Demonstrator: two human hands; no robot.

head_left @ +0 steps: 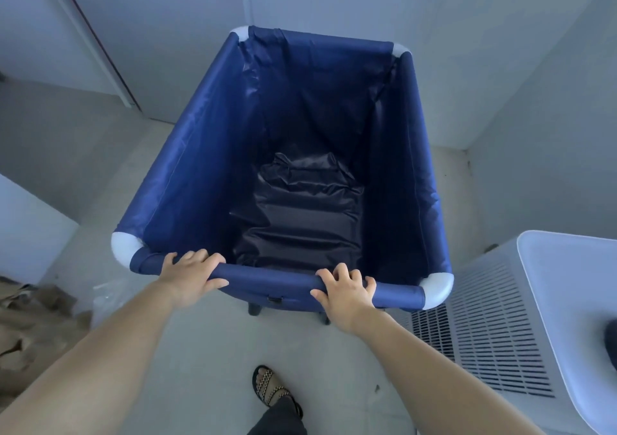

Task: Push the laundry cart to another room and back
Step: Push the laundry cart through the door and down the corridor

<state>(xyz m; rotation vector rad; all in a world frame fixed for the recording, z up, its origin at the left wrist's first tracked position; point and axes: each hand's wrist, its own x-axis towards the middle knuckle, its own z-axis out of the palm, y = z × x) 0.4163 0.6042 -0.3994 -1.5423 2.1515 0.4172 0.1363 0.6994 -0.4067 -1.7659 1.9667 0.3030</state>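
Head view: I am watching the left hand [190,276] and right hand [345,289] both gripping the near rail [273,276] of the laundry cart [200,154], fingers curled over the top, thumbs underneath. The cart is standing on the pale floor [207,351], facing a wall corner, its near right corner just beside a white vented unit [494,327]. Crumpled brown paper [30,321] is lying at left. A sandalled foot [268,386] is showing below the rail.

No readable text or labels anywhere
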